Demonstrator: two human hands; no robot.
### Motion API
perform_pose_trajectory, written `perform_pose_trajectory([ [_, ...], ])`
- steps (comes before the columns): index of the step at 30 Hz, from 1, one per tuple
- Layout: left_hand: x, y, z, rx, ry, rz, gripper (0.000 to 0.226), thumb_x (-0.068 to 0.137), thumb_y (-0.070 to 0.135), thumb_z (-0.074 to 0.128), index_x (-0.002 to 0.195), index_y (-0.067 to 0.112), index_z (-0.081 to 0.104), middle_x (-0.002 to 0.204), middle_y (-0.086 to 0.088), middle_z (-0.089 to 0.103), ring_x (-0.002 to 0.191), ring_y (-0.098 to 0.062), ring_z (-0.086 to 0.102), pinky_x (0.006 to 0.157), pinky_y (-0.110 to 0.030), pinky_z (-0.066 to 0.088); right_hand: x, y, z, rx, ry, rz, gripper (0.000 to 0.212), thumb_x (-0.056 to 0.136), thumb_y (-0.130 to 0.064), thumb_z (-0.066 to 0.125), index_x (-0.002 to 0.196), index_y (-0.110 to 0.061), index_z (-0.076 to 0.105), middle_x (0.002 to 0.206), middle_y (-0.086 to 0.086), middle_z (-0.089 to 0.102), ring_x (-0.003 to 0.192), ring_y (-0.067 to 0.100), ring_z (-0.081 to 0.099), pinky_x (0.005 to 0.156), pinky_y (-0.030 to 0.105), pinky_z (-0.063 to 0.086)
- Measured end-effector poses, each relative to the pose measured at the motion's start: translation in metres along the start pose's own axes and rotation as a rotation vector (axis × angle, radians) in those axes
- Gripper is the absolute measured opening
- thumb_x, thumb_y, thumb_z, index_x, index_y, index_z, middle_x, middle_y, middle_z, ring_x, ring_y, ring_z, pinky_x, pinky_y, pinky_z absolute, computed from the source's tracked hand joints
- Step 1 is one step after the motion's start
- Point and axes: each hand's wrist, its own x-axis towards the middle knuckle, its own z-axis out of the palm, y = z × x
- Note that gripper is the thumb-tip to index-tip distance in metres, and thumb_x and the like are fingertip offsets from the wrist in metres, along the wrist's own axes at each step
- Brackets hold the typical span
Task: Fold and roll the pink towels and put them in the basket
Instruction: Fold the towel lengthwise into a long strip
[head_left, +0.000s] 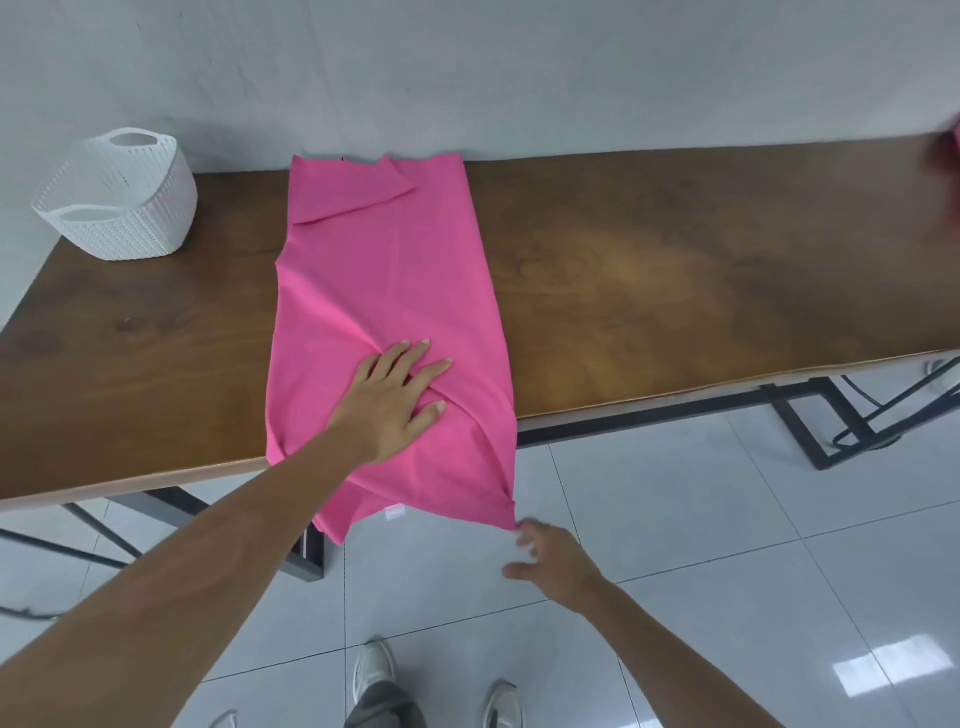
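Pink towel (384, 291) spread long across the brown tabletop (675, 270), near end hanging over the front edge. Left hand (392, 397) pressed flat on it with straight fingers; right hand (553, 564) just beside the hanging corner, grip loose and blurred, holding nothing. White basket (122, 200) far left on the tabletop, well apart.

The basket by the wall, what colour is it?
White basket with a perforated weave pattern, seen in the head view.

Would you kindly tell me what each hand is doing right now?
Left hand: open, pressing flat on the pink towel.
Right hand: open, beside the towel's hanging corner, holding nothing.
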Motion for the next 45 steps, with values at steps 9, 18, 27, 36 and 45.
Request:
perform_pose_trajectory([
  [9, 0.000, 0.000, 0.001, 0.002, 0.020, -0.001, 0.066, 0.098, 0.064, 0.007, 0.158, 0.038, 0.011, 0.167, -0.001, 0.009, 0.153, -0.024, 0.006, 0.123, -0.047, 0.013, 0.025, -0.042, -0.029, 0.209, 0.264, -0.252, 0.011, 0.088, -0.014, 0.066, 0.083, -0.023, 0.068, 0.080, -0.007, 0.070, 0.076, 0.011, 0.064, 0.074, 0.032, 0.053],
  [18, 0.001, 0.000, 0.003, 0.006, 0.019, 0.001, 0.066, 0.099, 0.064, 0.007, 0.158, 0.037, 0.010, 0.167, -0.001, 0.008, 0.153, -0.025, 0.006, 0.122, -0.048, 0.012, 0.011, 0.009, 0.024, 0.305, 0.250, -0.020, 0.054, 0.083, -0.045, 0.078, 0.128, -0.031, 0.053, 0.117, -0.016, 0.060, 0.096, 0.002, 0.061, 0.083, 0.023, 0.050],
  [27, 0.001, -0.001, 0.003, -0.003, 0.017, 0.008, 0.065, 0.099, 0.064, 0.007, 0.158, 0.037, 0.011, 0.167, -0.001, 0.008, 0.153, -0.024, 0.005, 0.122, -0.048, 0.012, 0.024, -0.037, 0.011, 0.092, 0.144, -0.035, 0.010, 0.083, -0.021, 0.066, 0.077, -0.025, 0.060, 0.074, -0.008, 0.068, 0.071, 0.015, 0.065, 0.072, 0.037, 0.056],
  [36, -0.016, -0.002, 0.002, -0.194, 0.218, -0.005, 0.059, 0.102, 0.049, 0.040, 0.154, 0.024, 0.030, 0.164, -0.002, 0.018, 0.152, -0.025, 0.014, 0.122, -0.046, 0.014, -0.006, -0.089, -0.047, -0.026, 0.764, -0.434, 0.012, 0.097, -0.014, 0.054, 0.089, -0.022, 0.055, 0.088, -0.013, 0.056, 0.083, 0.010, 0.051, 0.072, 0.021, 0.040],
  [45, -0.115, -0.037, 0.000, -0.178, 0.470, -0.618, 0.040, 0.090, 0.034, 0.067, 0.118, 0.010, 0.052, 0.106, -0.008, 0.052, 0.094, -0.030, 0.049, 0.079, -0.045, 0.044, 0.052, -0.176, -0.108, -0.399, 0.470, -0.566, 0.037, 0.102, -0.019, 0.052, 0.138, -0.008, 0.055, 0.142, 0.010, 0.055, 0.134, 0.025, 0.048, 0.112, 0.038, 0.037],
])
